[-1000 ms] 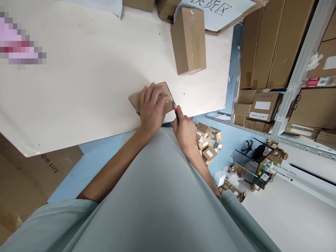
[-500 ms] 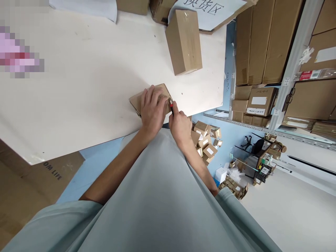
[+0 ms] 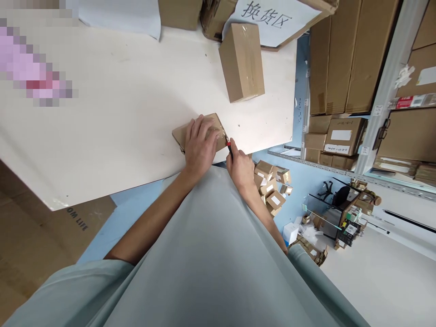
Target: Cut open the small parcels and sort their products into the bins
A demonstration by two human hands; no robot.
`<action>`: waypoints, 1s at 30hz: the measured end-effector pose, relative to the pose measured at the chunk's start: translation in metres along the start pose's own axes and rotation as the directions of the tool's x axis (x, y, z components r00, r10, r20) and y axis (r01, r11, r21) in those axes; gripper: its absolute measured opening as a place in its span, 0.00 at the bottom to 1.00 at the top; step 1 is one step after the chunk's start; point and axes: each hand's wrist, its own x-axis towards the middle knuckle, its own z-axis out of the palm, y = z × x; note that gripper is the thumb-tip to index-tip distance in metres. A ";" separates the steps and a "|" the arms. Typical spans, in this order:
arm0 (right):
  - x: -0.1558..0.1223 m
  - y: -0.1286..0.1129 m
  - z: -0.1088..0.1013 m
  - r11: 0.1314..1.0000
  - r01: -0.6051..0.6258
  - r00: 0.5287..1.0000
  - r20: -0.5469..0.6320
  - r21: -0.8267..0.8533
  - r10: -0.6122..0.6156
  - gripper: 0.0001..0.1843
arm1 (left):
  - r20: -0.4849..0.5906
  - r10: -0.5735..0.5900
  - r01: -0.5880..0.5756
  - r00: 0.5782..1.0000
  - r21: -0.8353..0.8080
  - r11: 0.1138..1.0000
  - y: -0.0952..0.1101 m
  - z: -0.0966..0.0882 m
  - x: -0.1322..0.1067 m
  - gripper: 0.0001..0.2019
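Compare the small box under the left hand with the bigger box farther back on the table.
The small box lies low and flat at the near edge of the table; the bigger box is taller and sits farther back. The left hand presses on the small box and the right hand holds a red-and-black tool at its corner; the bigger box is untouched. Both are closed brown cardboard with clear tape.

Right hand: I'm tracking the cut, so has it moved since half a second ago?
Yes. Against the small box, the right hand and its cutter slid back from beside the left hand toward the box's near corner and the table edge.
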 end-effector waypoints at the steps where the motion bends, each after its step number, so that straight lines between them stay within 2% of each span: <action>1: 0.002 0.005 0.005 0.998 0.018 1.000 -0.024 0.062 -0.017 0.36 | 0.003 -0.006 0.006 1.000 0.003 1.000 0.001 0.000 0.000 0.16; 3: 0.008 0.014 0.016 0.956 0.062 0.997 -0.065 0.288 -0.045 0.34 | 0.001 -0.012 0.012 1.000 0.015 1.000 0.002 -0.001 0.000 0.18; 4: 0.012 0.019 0.022 0.895 0.075 0.997 -0.066 0.439 -0.050 0.32 | 0.000 -0.014 0.014 1.000 0.026 1.000 0.002 -0.001 0.000 0.18; 7: 0.023 0.029 0.037 0.570 0.008 0.998 0.029 0.822 -0.055 0.27 | 0.011 -0.026 0.025 1.000 0.071 0.997 0.003 -0.003 0.000 0.18; 9: 0.028 0.034 0.042 0.387 -0.047 0.992 0.088 0.921 -0.089 0.27 | 0.022 -0.035 0.032 0.999 0.105 0.994 0.003 -0.004 0.000 0.17; 10: 0.029 0.037 0.042 0.345 -0.052 0.989 0.097 0.937 -0.114 0.27 | 0.024 -0.039 0.036 0.999 0.122 0.992 0.004 -0.004 0.000 0.17; 12: 0.028 0.045 0.038 0.368 -0.011 0.985 0.074 0.930 -0.158 0.28 | 0.013 -0.048 0.045 0.999 0.156 0.987 0.004 -0.004 0.000 0.18; 15: 0.025 0.059 0.030 0.559 0.067 0.984 0.037 0.826 -0.173 0.32 | -0.008 -0.055 0.055 0.998 0.209 0.976 0.002 -0.006 -0.005 0.19; 17: 0.030 0.067 0.027 0.632 0.105 0.982 0.020 0.768 -0.187 0.32 | -0.020 -0.061 0.064 0.998 0.243 0.968 -0.002 -0.012 -0.013 0.21; 18: 0.037 0.071 0.027 0.634 0.123 0.979 0.010 0.764 -0.202 0.31 | -0.028 -0.067 0.072 0.997 0.259 0.963 -0.005 -0.017 -0.020 0.22; 21: 0.072 0.075 0.036 0.569 0.166 0.968 -0.025 0.805 -0.248 0.25 | -0.072 -0.118 0.135 0.990 0.319 0.938 -0.015 -0.038 -0.047 0.23; 25: 0.126 0.067 0.054 0.543 0.196 0.947 -0.015 0.816 -0.320 0.22 | -0.170 -0.240 0.290 0.956 0.407 0.866 -0.021 -0.065 -0.090 0.25; 27: 0.145 0.057 0.063 0.531 0.204 0.927 0.013 0.822 -0.376 0.22 | -0.241 -0.258 0.340 0.935 0.418 0.842 -0.020 -0.073 -0.108 0.26; 30: 0.157 0.039 0.074 0.486 0.194 0.888 0.058 0.852 -0.457 0.21 | -0.352 -0.231 0.371 0.907 0.409 0.834 -0.015 -0.075 -0.127 0.28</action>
